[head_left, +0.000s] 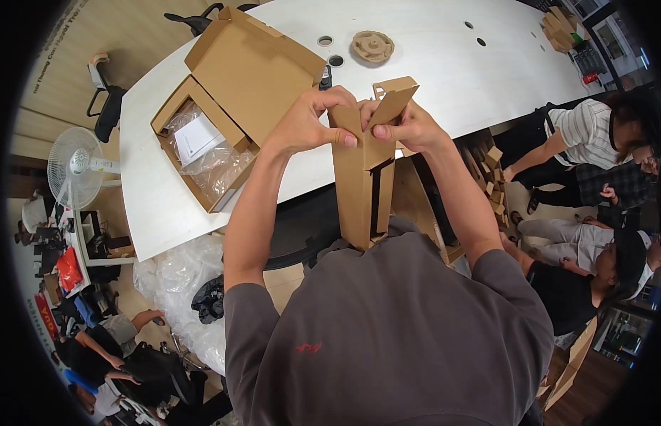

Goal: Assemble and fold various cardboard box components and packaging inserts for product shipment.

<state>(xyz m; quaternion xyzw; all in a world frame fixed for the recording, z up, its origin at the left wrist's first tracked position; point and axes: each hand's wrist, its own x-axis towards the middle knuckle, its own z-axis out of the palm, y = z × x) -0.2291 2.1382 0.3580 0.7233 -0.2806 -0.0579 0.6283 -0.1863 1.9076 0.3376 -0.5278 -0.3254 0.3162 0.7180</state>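
Upright in front of me stands a narrow brown cardboard box, its upper flaps raised and a dark gap running down its right side. My left hand grips the box's top left edge, thumb on the near face and fingers behind. Opposite it, my right hand pinches the top right edge below a slanted flap. Both thumbs point inward, close to each other. Parts of the fingers are hidden behind the cardboard.
An open carton holding clear plastic wrap and a white sheet lies on the white table. Beyond sits a round moulded-pulp piece. Bubble wrap is heaped at the left; cardboard pieces and several people are at the right.
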